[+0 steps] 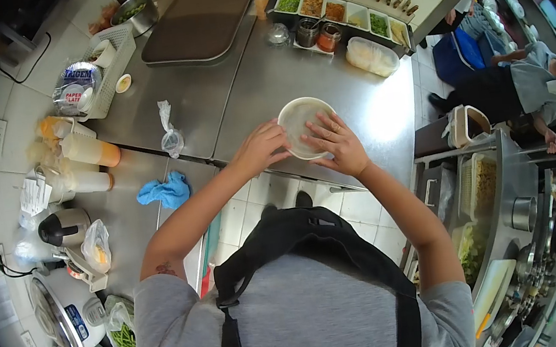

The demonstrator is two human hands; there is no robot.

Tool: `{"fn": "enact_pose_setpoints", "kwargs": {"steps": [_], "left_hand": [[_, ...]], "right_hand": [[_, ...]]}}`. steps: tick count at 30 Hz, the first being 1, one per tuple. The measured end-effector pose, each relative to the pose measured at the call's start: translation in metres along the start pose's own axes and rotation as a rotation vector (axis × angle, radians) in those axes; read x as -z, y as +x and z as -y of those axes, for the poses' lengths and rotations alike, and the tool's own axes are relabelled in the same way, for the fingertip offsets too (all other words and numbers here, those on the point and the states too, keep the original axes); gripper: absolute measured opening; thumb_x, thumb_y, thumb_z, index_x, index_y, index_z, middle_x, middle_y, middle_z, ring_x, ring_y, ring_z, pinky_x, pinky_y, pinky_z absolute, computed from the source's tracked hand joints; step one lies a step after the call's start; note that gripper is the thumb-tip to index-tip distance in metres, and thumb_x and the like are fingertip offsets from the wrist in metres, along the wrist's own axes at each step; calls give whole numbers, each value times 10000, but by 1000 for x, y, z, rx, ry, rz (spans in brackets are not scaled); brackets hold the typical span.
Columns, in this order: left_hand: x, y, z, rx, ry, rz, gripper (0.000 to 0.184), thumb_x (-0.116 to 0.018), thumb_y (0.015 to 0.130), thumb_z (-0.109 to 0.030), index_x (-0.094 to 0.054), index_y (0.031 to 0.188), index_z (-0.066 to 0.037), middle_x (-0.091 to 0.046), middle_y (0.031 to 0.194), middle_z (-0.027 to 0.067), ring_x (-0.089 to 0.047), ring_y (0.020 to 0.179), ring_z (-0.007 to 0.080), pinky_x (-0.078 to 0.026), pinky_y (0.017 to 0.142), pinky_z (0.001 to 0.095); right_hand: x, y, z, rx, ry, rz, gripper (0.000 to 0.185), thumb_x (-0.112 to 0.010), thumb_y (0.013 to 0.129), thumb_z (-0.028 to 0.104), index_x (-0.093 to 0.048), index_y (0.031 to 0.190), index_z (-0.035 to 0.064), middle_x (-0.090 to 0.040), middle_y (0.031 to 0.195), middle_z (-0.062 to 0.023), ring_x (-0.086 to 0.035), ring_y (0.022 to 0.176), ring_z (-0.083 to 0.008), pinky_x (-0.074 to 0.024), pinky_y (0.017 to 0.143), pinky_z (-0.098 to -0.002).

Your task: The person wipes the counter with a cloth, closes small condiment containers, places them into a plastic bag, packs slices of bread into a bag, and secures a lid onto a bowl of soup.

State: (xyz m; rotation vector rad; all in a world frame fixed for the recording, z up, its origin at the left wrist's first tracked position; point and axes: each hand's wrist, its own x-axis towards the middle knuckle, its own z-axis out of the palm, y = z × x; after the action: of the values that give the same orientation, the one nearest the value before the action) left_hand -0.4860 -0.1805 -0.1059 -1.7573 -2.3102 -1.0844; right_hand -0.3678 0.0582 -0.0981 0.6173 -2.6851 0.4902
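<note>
A round white takeout bowl sits at the near edge of the steel counter, with a cloudy translucent lid over its top. Curled around the left side of the rim, my left hand grips the bowl; its fingertips touch the lid's edge. My right hand holds the right side, fingers spread over the lid and thumb at the near rim. What the bowl contains cannot be made out through the lid.
Behind the bowl stand a topping rack, sauce jars and a plastic tub. A brown tray lies at back left. Nearer are a knotted plastic bag and blue cloth. Another person is at right.
</note>
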Motion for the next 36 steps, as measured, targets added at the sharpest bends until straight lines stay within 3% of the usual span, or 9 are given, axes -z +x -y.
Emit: {"fn": "enact_pose_setpoints", "kwargs": {"steps": [4, 13, 22, 28, 31, 34, 36], "left_hand": [[-3, -1, -1, 10, 16, -17, 228, -759, 749, -194, -593, 872, -99, -600, 1005, 70, -573, 1107, 319, -488, 969, 409], [-19, -11, -2, 13, 44, -122, 206, -753, 741, -168, -636, 899, -107, -622, 1046, 80, -589, 1123, 311, -507, 939, 392], [-33, -14, -5, 18, -61, -268, 197, -774, 706, -61, -671, 872, -86, -599, 974, 70, -601, 1034, 275, -472, 1014, 452], [-25, -12, -7, 53, -103, -219, 165, -748, 733, -39, -674, 872, -87, -604, 1025, 61, -590, 1100, 276, -465, 1020, 439], [-19, -12, -7, 97, -112, -172, 163, -703, 764, -28, -675, 894, -123, -606, 1060, 34, -576, 1139, 264, -508, 961, 416], [-5, -3, -2, 96, -111, -73, 174, -677, 760, 10, -695, 873, -121, -617, 1084, 41, -565, 1173, 273, -486, 962, 422], [15, 11, 3, 9, 68, -59, 182, -667, 770, -10, -693, 899, -136, -616, 1090, 28, -561, 1180, 265, -487, 960, 417]], "right_hand": [[-10, -3, 9, -26, -11, -34, 525, -754, 778, 359, -629, 1279, 262, -533, 1410, 24, -419, 1366, -285, -312, 1140, -487], [-22, -7, 28, -70, 53, -127, 385, -722, 831, 234, -668, 1212, 216, -631, 1287, 31, -511, 1296, -241, -334, 1123, -460], [-33, -4, 31, -103, 36, -270, 347, -796, 758, 211, -723, 1096, 221, -679, 1193, 42, -559, 1247, -222, -337, 1114, -464], [-39, -1, 39, -171, 13, -340, 314, -817, 732, 219, -739, 1036, 216, -703, 1142, 40, -561, 1248, -224, -327, 1117, -476], [-33, 2, 42, -196, 85, -314, 299, -810, 737, 224, -739, 1027, 208, -709, 1114, 25, -584, 1211, -235, -326, 1116, -480], [-17, -2, 27, -261, 169, -283, 298, -799, 749, 248, -735, 1033, 184, -715, 1053, -9, -620, 1122, -254, -355, 1080, -488], [6, 21, 18, -358, -58, -337, 306, -797, 750, 264, -728, 1028, 157, -709, 990, -50, -634, 1031, -263, -423, 997, -454]]}}
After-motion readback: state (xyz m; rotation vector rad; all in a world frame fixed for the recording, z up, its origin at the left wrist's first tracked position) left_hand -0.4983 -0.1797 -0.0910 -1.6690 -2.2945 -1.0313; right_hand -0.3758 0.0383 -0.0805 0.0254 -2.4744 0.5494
